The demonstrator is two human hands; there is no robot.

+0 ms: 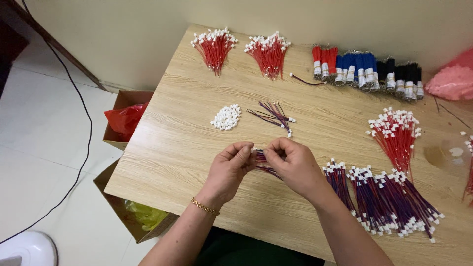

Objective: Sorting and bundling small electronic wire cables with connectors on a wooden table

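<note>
My left hand (229, 168) and my right hand (293, 165) meet above the wooden table (177, 148), fingertips pinched together on a small bunch of purple and red wires (264, 166) with a white connector at the tip. A gold bracelet circles my left wrist. Just beyond my hands lie a little heap of white plastic connectors (226, 117) and a few loose purple wires (274, 116).
Two fans of red wires (215, 45) lie at the far edge, beside bundles of red, blue and black wires (367, 71). At the right sit another red wire fan (395, 133) and piles of finished purple wires (389, 202). Cardboard boxes (125, 120) stand on the floor at the left.
</note>
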